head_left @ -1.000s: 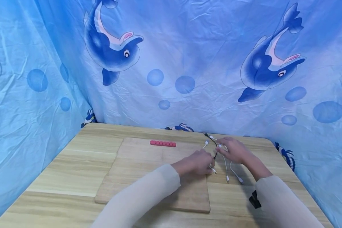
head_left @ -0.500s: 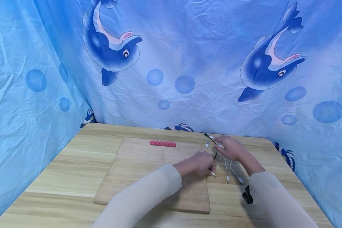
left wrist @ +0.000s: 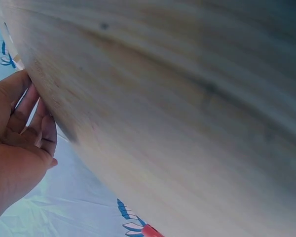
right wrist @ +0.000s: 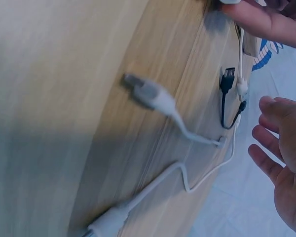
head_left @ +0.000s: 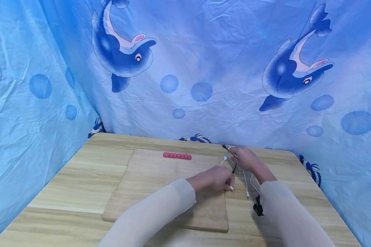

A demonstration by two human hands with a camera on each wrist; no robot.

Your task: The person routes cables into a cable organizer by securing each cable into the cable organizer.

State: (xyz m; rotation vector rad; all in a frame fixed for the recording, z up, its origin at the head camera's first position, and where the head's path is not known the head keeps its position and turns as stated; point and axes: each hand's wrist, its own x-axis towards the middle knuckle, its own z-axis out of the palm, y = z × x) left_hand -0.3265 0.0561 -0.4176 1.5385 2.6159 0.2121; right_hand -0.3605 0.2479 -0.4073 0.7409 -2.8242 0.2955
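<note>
- Count: 2 hands, 1 board [head_left: 148, 185], 1 red clip [head_left: 177, 156], 1 black cable [head_left: 235, 168], at least 3 white cables, all on 1 table [head_left: 77, 181]. Some ends sit behind your hands, so can't fix the white total.
- Held white cable [head_left: 232, 189]: in your left hand, at the board's right edge. One end pokes out past your fingertips; the bigger plug shows beyond your knuckles.
- 2 loose white cables: one [head_left: 245, 181] runs down the table right of the board, the other [head_left: 253, 184] curves beside it toward your right sleeve [head_left: 292, 209].
- Black cable: between your hands, its plug near the table's far edge.
- Clip: lies along the board's far edge, well apart from both hands.
- Left hand [head_left: 219, 177]: back up, forearm slanting in across the board. Fingers curled in, pinching the white cable near its tip.
- Right hand [head_left: 245, 159]: back up, reaching over the far ends of the cables, fingers pointing left. Fingers loosely bent and spread, nothing gripped; the right wrist view shows them just beside the black cable's end.
- Backdrop [head_left: 185, 51]: 2 big dolphins.
</note>
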